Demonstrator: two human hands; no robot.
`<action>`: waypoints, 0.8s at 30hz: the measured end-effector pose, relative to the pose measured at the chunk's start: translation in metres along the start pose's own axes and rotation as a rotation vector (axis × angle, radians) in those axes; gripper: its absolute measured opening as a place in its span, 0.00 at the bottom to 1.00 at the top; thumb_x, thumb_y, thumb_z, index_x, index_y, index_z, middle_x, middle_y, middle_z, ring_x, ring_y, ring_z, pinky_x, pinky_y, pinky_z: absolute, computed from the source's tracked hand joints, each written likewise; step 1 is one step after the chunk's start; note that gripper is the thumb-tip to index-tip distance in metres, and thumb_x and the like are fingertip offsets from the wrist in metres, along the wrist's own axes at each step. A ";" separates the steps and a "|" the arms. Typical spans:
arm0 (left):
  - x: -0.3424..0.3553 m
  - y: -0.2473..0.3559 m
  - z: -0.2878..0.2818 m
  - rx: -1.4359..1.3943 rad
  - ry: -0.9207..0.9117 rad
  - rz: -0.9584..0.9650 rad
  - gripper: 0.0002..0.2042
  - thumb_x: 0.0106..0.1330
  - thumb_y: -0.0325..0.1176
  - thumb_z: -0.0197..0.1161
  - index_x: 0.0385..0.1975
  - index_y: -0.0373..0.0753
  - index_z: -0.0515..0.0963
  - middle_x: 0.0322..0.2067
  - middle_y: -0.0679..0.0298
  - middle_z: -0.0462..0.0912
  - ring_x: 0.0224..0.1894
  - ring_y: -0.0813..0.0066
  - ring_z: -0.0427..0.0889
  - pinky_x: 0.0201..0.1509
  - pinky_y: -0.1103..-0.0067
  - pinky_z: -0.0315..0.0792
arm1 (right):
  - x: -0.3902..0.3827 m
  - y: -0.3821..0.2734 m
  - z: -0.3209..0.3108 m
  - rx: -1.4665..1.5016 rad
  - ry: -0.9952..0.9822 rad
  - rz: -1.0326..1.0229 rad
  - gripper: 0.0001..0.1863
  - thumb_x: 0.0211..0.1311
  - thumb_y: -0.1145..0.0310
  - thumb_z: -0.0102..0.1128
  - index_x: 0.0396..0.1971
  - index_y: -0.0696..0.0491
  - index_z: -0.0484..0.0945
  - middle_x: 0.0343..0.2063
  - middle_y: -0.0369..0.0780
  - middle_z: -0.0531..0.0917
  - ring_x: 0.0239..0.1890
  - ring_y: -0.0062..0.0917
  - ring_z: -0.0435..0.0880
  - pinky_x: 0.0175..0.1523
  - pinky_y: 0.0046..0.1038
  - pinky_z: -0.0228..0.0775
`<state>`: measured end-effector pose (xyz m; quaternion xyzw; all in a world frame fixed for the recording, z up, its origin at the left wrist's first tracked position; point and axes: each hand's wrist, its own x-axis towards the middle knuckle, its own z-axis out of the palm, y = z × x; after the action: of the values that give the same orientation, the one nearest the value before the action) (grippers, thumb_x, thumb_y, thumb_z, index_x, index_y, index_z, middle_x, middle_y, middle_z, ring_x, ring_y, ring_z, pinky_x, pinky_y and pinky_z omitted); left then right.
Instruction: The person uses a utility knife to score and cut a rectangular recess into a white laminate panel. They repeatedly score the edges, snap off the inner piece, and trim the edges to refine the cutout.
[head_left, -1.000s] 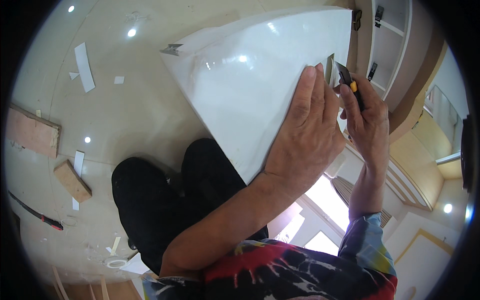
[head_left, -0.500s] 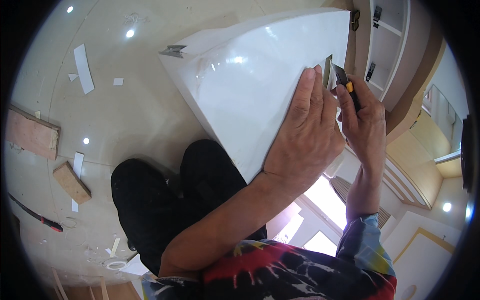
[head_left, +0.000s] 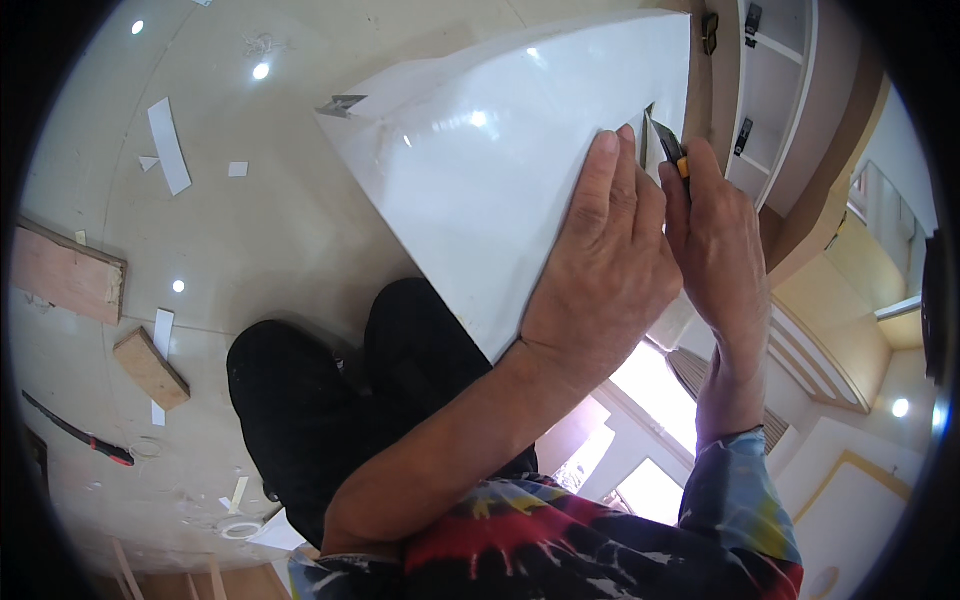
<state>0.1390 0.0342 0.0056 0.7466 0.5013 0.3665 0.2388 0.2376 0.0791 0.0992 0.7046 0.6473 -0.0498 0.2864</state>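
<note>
A large white glossy panel-covered piece (head_left: 480, 180) with a torn upper-left corner stands over my black-clad knees. My left hand (head_left: 600, 250) lies flat on it, fingers extended and close together, their tips beside a narrow dark slot (head_left: 645, 140). My right hand (head_left: 722, 245) grips a black and yellow utility knife (head_left: 670, 145), its blade at the upper part of the slot, just right of my left fingertips. The handle is partly hidden by my right fingers.
On the tiled floor at left lie white strips (head_left: 169, 145), a pinkish board (head_left: 70, 270), a wood block (head_left: 150, 365), a black-and-red handsaw (head_left: 95, 440) and a tape roll (head_left: 240, 527). An open white cabinet (head_left: 770, 100) stands at upper right.
My right hand and knife have shifted up and left along the slot, with the blade higher. My left hand has moved slightly up and left on the white surface.
</note>
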 end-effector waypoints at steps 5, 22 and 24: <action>0.000 0.000 -0.002 -0.032 -0.009 -0.013 0.07 0.54 0.27 0.65 0.29 0.34 0.87 0.41 0.56 0.84 0.62 0.56 0.79 0.81 0.55 0.48 | 0.002 0.003 0.001 -0.044 0.027 -0.052 0.07 0.75 0.70 0.56 0.40 0.56 0.69 0.23 0.51 0.80 0.25 0.51 0.82 0.29 0.46 0.67; -0.002 -0.002 -0.003 0.013 -0.046 0.006 0.07 0.54 0.29 0.64 0.29 0.36 0.87 0.44 0.58 0.85 0.63 0.58 0.78 0.82 0.56 0.46 | 0.004 0.001 0.004 0.020 -0.006 -0.042 0.08 0.75 0.69 0.57 0.41 0.57 0.69 0.24 0.53 0.81 0.27 0.52 0.83 0.30 0.47 0.70; -0.003 -0.002 -0.001 0.001 -0.033 0.005 0.08 0.53 0.29 0.65 0.30 0.36 0.87 0.44 0.58 0.85 0.63 0.59 0.78 0.81 0.56 0.46 | 0.005 0.000 0.004 0.031 0.002 -0.041 0.09 0.75 0.68 0.56 0.40 0.56 0.69 0.23 0.53 0.81 0.28 0.52 0.83 0.31 0.48 0.71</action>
<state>0.1364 0.0319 0.0040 0.7539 0.4955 0.3544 0.2459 0.2398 0.0821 0.0939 0.6956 0.6610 -0.0652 0.2738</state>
